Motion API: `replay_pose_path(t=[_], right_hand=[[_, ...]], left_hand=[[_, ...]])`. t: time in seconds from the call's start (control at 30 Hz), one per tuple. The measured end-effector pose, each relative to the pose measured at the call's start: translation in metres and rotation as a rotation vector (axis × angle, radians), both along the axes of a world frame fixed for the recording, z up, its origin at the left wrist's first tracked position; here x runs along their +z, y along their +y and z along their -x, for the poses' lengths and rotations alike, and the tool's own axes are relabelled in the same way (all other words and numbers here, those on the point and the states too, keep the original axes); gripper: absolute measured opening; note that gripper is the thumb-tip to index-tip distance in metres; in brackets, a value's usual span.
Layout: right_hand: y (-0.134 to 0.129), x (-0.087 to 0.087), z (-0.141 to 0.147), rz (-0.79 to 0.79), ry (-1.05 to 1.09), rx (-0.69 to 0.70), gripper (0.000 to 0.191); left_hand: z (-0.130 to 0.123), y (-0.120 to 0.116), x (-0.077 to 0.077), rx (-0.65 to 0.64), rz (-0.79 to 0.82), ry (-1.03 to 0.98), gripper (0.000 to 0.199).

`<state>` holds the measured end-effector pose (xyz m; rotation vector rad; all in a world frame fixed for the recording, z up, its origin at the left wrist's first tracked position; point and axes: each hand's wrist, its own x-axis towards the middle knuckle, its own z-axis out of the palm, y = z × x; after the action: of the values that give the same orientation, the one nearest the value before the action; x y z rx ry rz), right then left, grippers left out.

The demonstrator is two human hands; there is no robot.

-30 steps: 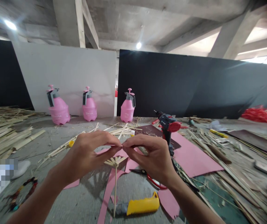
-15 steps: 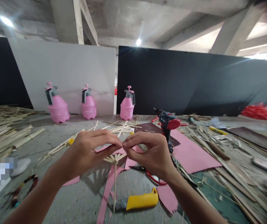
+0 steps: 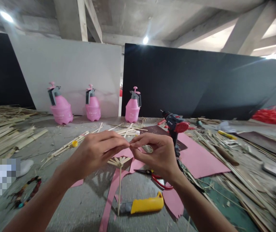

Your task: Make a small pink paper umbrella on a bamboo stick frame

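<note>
My left hand (image 3: 96, 153) and my right hand (image 3: 156, 154) meet at their fingertips in the middle of the view, both pinched closed. Whatever lies between the fingertips is too small to make out. Just below them is a small fan of pale bamboo strips (image 3: 120, 161) joined to a thin upright-looking stick (image 3: 119, 190). Under the stick's lower end lies a yellow-handled utility knife (image 3: 147, 205). Red-handled scissors (image 3: 161, 183) rest beneath my right wrist, beside cut pieces of pink paper (image 3: 174, 201).
A cordless drill (image 3: 176, 125) stands behind my right hand, near a large pink sheet (image 3: 202, 158). Three pink spray bottles (image 3: 62, 111) line the back. Bamboo strips (image 3: 12, 138) pile up at left and right. A beaded bracelet (image 3: 28, 191) lies by my left forearm.
The camera view has shifted slightly. My hands stay pinched together at the fingertips, and the things on the work surface keep their places.
</note>
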<state>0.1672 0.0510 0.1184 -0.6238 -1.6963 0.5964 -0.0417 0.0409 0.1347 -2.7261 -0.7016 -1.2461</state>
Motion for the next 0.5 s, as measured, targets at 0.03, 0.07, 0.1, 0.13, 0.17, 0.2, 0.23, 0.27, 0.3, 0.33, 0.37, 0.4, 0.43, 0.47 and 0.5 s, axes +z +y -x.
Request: replay_pose_path(t=[0.03,0.07,0.1,0.13,0.17,0.2,0.23,0.27,0.3,0.33,0.37,0.4,0.43,0.47,0.5], right_hand=[[0.0000,0.0001,0.0002,-0.001,0.001,-0.005,0.018],[0.0000,0.0003,0.0003,0.001,0.000,-0.012,0.018],[-0.0001,0.0005,0.0004,0.003,0.001,-0.018,0.018],[-0.0002,0.0007,0.0003,0.006,0.001,-0.023,0.018],[-0.0004,0.0008,0.0002,0.012,0.000,-0.025,0.018],[-0.0006,0.0008,0.0001,0.014,0.001,-0.027,0.018],[-0.0009,0.0008,-0.0001,0.016,0.003,-0.026,0.018],[-0.0011,0.0009,-0.0002,0.018,0.006,-0.025,0.018],[-0.0013,0.0009,-0.0003,0.021,0.007,-0.023,0.018],[-0.0013,0.0010,-0.0002,0.023,0.008,-0.020,0.018],[-0.0012,0.0012,-0.0001,0.025,0.008,-0.019,0.018],[-0.0010,0.0013,0.0001,0.026,0.005,-0.019,0.018],[-0.0007,0.0014,0.0003,0.023,0.001,-0.021,0.018],[-0.0004,0.0015,0.0005,0.015,-0.002,-0.024,0.019],[-0.0001,0.0014,0.0006,0.007,-0.004,-0.026,0.019]], left_hand=[[0.0001,0.0002,-0.0006,-0.002,0.000,-0.007,0.013],[0.0002,0.0004,-0.0012,-0.005,-0.001,-0.015,0.014],[0.0004,0.0006,-0.0019,-0.008,-0.002,-0.023,0.015],[0.0006,0.0007,-0.0025,-0.013,-0.002,-0.030,0.016],[0.0009,0.0008,-0.0030,-0.017,0.000,-0.037,0.017],[0.0011,0.0008,-0.0034,-0.022,0.002,-0.044,0.018],[0.0012,0.0009,-0.0036,-0.024,0.005,-0.052,0.018],[0.0011,0.0009,-0.0036,-0.024,0.007,-0.061,0.019],[0.0009,0.0009,-0.0034,-0.022,0.009,-0.072,0.019],[0.0006,0.0009,-0.0031,-0.020,0.011,-0.080,0.019],[0.0002,0.0010,-0.0027,-0.018,0.012,-0.086,0.019],[-0.0002,0.0011,-0.0022,-0.016,0.015,-0.092,0.019],[-0.0005,0.0012,-0.0017,-0.016,0.019,-0.097,0.018],[-0.0007,0.0013,-0.0012,-0.017,0.023,-0.101,0.018],[-0.0008,0.0014,-0.0009,-0.020,0.025,-0.106,0.017]])
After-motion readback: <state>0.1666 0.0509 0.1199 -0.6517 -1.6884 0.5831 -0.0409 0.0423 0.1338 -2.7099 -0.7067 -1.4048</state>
